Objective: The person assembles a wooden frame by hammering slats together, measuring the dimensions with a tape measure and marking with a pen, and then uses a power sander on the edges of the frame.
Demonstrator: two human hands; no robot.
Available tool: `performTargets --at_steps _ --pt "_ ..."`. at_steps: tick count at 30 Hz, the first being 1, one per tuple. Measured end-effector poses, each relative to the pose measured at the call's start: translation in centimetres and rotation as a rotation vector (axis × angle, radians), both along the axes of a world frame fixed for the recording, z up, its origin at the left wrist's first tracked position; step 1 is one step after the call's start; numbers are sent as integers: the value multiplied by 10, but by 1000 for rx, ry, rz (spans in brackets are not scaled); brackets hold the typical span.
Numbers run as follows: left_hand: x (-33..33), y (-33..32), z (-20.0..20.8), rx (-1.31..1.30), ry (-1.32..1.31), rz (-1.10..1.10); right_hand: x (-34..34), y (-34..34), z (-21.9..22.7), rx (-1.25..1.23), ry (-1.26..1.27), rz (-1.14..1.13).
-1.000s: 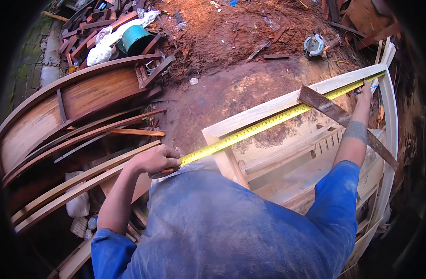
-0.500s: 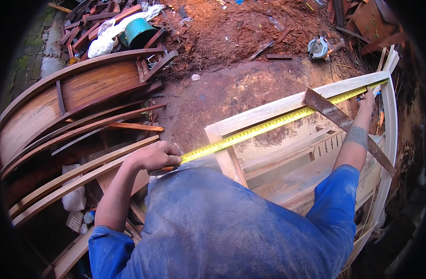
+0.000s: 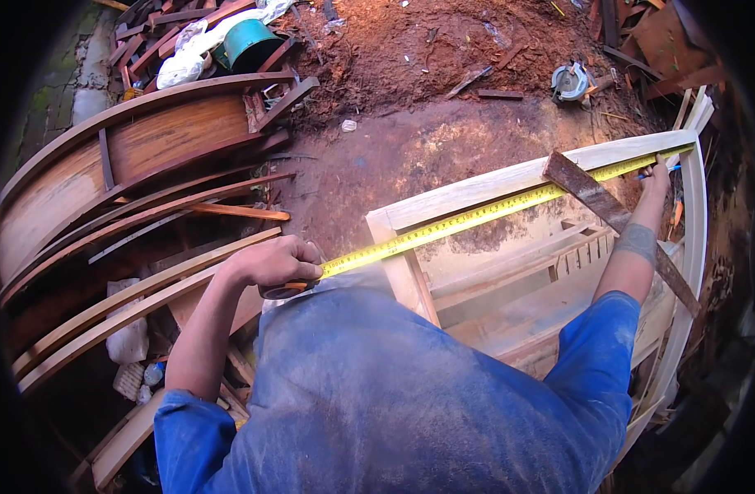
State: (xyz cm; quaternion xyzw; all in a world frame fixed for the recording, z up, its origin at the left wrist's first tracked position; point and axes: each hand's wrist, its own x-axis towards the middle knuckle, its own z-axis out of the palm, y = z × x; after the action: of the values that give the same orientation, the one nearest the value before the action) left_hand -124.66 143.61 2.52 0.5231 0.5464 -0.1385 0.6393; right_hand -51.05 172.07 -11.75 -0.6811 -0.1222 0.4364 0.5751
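Observation:
A yellow tape measure (image 3: pixel 468 222) is stretched along the inner side of a pale wooden frame's far rail (image 3: pixel 464 196). My left hand (image 3: pixel 280 262) is closed around its dark and orange case, which lies past the frame's left corner. At the frame's far right corner, my right hand (image 3: pixel 655 176) grips the other end of the blade. A thin blue object (image 3: pixel 672 169), perhaps a pen, sticks out beside that hand. Across the rail and over the blade lies a brown, worn flat bar (image 3: pixel 590 196).
At left stands a curved brown wooden panel (image 3: pixel 171 136), with long wooden strips (image 3: pixel 147 305) below it. A green bucket (image 3: pixel 250 45) and white plastic (image 3: pixel 184 62) lie among scrap wood. A round grey power tool (image 3: pixel 569 82) rests on the sawdust-covered ground.
Both hands keep hold of the tape, which stays stretched along the rail. The view has shifted slightly; my left hand has moved slightly up and nothing else has visibly moved.

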Motion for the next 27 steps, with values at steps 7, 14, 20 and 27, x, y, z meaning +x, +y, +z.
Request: performTargets --at_steps 7,14,20,27 --pt "-11 4 -1 -175 -38 5 -15 -2 0 19 -24 0" --pt "-2 5 -1 -83 45 -84 -1 -38 12 -2 -267 -234" --pt "3 -9 18 15 87 -82 -41 -131 127 6 -529 -358" --pt "-108 -59 38 314 -33 -371 -50 -309 158 72 -592 -500"
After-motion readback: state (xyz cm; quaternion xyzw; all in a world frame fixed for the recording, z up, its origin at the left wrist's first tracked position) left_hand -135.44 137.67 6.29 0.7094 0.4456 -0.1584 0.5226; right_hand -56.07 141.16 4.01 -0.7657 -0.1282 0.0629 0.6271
